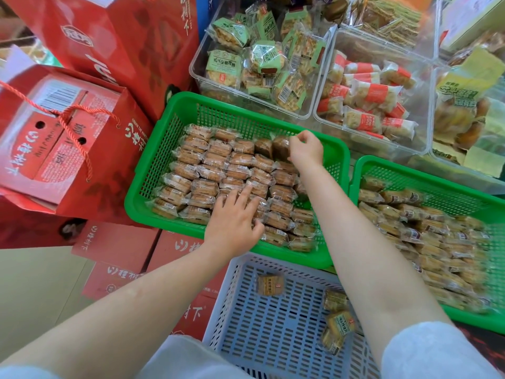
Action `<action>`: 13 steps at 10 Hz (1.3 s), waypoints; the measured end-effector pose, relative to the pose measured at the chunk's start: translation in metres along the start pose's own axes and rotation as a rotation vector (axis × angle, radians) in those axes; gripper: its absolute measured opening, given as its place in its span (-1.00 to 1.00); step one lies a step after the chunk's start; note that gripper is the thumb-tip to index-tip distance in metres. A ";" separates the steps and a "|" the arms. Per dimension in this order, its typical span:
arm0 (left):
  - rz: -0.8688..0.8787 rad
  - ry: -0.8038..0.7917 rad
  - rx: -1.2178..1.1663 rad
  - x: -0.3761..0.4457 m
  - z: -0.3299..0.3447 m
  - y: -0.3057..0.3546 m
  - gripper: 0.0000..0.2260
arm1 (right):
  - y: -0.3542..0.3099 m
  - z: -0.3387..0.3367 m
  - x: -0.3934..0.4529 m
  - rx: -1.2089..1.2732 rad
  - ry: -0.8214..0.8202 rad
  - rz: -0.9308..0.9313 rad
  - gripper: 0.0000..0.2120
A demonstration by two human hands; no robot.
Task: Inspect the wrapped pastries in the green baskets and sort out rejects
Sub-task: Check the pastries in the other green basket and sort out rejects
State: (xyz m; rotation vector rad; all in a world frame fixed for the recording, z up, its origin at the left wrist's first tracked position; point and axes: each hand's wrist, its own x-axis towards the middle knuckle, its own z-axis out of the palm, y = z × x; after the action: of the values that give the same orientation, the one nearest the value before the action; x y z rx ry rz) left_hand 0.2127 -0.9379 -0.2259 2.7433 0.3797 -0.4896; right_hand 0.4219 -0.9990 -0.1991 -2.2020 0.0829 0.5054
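A green basket [153, 170] in the middle holds rows of wrapped brown pastries [207, 170]. My left hand [235, 220] lies flat with spread fingers on pastries in its near rows. My right hand [306, 150] pinches the wrapper of one pastry [281, 147] standing at the basket's far row. A second green basket [363, 173] at the right is full of the same wrapped pastries [426, 242]. A pale blue basket [246, 318] in front holds several wrapped pastries [270, 284], some under my right forearm.
Red gift boxes [62, 149] with rope handles stack at the left and under the baskets. Clear plastic bins [317, 105] at the back hold green-labelled and red-labelled snack packs. Pale floor shows at the lower left.
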 end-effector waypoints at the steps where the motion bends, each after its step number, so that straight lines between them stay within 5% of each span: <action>1: -0.001 -0.004 0.002 0.000 0.000 0.000 -0.44 | 0.002 0.008 0.001 -0.037 0.032 -0.053 -0.87; 3: 0.008 -0.009 0.011 0.000 0.001 -0.002 -0.43 | 0.017 -0.018 0.014 0.293 0.161 0.267 -0.65; 4: 0.010 -0.009 0.014 0.000 0.001 -0.002 -0.43 | 0.024 -0.026 0.017 0.352 0.187 0.312 -0.70; 6: 0.008 -0.007 0.019 0.000 0.001 -0.002 -0.43 | 0.012 -0.005 0.000 -0.170 -0.021 -0.216 -0.86; 7: 0.006 0.003 0.017 0.000 0.001 -0.001 -0.43 | 0.005 0.005 -0.003 -0.275 -0.018 -0.335 -0.86; 9: 0.005 -0.009 0.024 -0.001 0.000 -0.001 -0.43 | 0.011 -0.021 0.011 0.478 0.160 0.183 -0.85; 11: 0.014 0.002 0.027 0.000 0.003 -0.001 -0.43 | 0.015 -0.051 -0.019 0.982 0.082 0.252 -0.94; 13: 0.040 0.048 -0.065 -0.001 0.000 -0.004 -0.45 | 0.033 -0.057 -0.111 1.037 -0.066 0.260 -0.79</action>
State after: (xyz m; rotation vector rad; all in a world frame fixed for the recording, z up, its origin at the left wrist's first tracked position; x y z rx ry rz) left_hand 0.2108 -0.9346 -0.2263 2.6977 0.3453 -0.3943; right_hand 0.3310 -1.0759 -0.1494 -1.1605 0.4845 0.5144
